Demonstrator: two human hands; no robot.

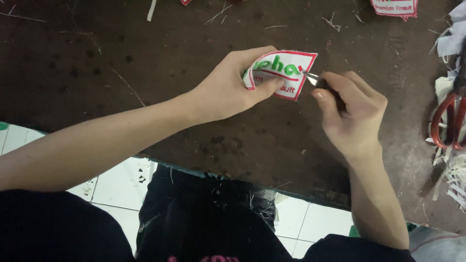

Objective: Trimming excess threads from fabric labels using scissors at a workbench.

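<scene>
The right hand (352, 114) covers most of the small metal tool (314, 79), so its kind cannot be told. The left hand (228, 87) hides the curled patch's (284, 73) left part. Another patch (394, 7) is cut off at the top edge; red-handled scissors (449, 121) are partly cropped at right.

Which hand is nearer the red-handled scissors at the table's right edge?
Right. The right hand is beside the red-handled scissors, apart from them, with a small metal tool in its grip. The left hand is farther off, pinching the white embroidered patch.

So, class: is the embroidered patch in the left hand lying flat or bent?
Bent: the left hand curls the patch over, its left edge rolled under the fingers.
</scene>
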